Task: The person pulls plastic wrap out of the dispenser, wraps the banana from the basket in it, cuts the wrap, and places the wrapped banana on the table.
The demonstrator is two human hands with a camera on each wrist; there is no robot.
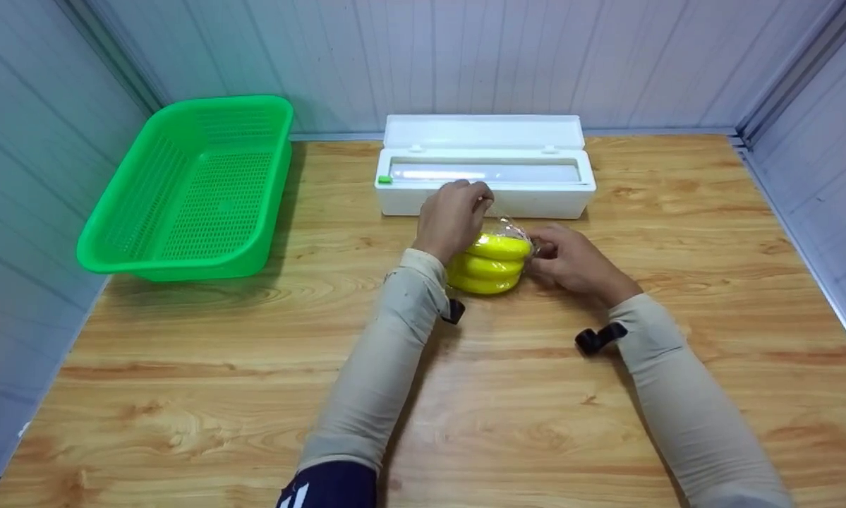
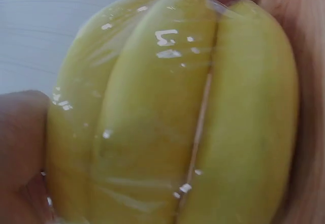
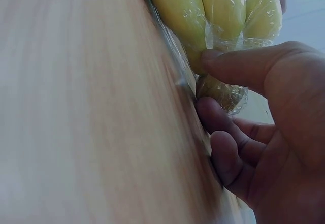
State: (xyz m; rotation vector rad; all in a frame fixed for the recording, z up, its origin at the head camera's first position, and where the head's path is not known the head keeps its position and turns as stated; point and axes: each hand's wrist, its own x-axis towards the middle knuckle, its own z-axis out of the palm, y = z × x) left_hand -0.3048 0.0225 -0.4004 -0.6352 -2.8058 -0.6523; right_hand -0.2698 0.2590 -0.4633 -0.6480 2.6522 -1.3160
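A bunch of yellow bananas (image 1: 492, 267), wrapped in clear cling film, lies on the wooden table in front of a white cling film box. My left hand (image 1: 455, 217) is at the bunch's far left side, its thumb and fingertips pinching a loose edge of the cling film (image 1: 509, 224), which stretches up off the fruit. At the stem end, my right hand (image 1: 569, 259) pinches the bunch. The right wrist view shows the thumb on a banana near the film-covered stem (image 3: 221, 93), with curled fingers below. Up close in the left wrist view, film lies smooth over the bananas (image 2: 152, 107).
The white cling film box (image 1: 485, 201) stands against the back wall, lid (image 1: 485, 132) raised, a film roll (image 1: 482, 173) inside and a green slider at its left end. At the back left sits a green plastic basket (image 1: 276, 204). Walls border the wooden table (image 1: 204, 395).
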